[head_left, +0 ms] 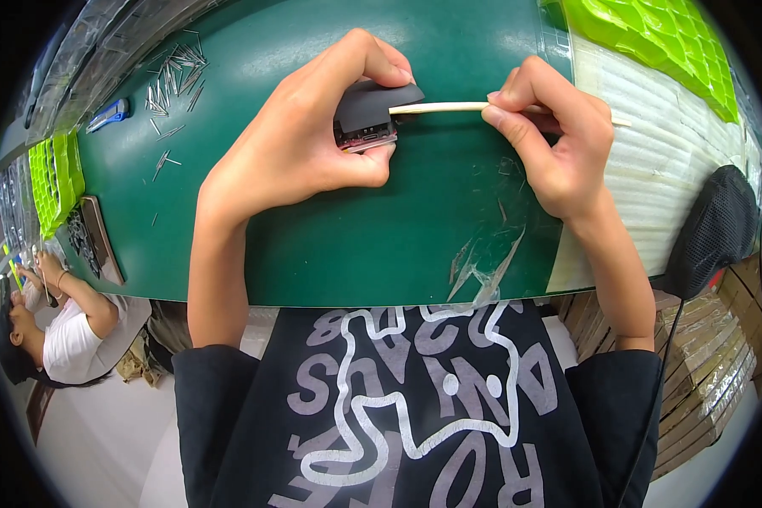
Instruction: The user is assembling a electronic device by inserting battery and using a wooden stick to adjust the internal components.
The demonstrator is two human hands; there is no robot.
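- Our left hand (pixel 300 144) is closed around a small dark plastic-cased device with an exposed circuit edge (pixel 368 114), thumb under it and fingers over the top, held just above the green work mat (pixel 330 245)
- Our right hand (pixel 550 140) pinches a thin pale wooden stick (pixel 440 107), its tip touching the device's side
- We judge the device light and rigid, yet fragile at the open circuit edge; it is best gripped by the smooth casing sides
- The stick looks light and snappable, so we would hold it close to the tip
- Clear plastic film scraps (pixel 483 254) lie near the mat's front edge; small metal pins (pixel 173 80) lie well apart at far left
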